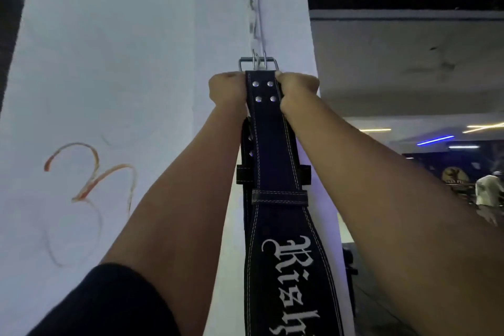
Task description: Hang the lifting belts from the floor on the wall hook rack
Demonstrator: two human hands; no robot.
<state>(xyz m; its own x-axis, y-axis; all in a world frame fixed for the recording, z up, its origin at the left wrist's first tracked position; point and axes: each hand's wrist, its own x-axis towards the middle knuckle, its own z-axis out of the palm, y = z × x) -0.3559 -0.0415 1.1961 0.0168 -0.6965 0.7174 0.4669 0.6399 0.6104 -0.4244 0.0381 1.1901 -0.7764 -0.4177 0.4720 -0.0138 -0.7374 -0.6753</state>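
Note:
A black lifting belt with white stitching and white gothic lettering hangs down the middle of the view against a white pillar. Its steel buckle is at the top, right below a metal wall hook rack fixed to the pillar. My left hand grips the belt's left edge just under the buckle. My right hand grips its right edge at the same height. Both arms reach up. Whether the buckle sits on a hook I cannot tell. A second strap end shows behind the belt on the left.
The white pillar fills the left half and bears an orange scrawl. To the right lie a ceiling beam, blue and white strip lights, and a person in a white shirt far off.

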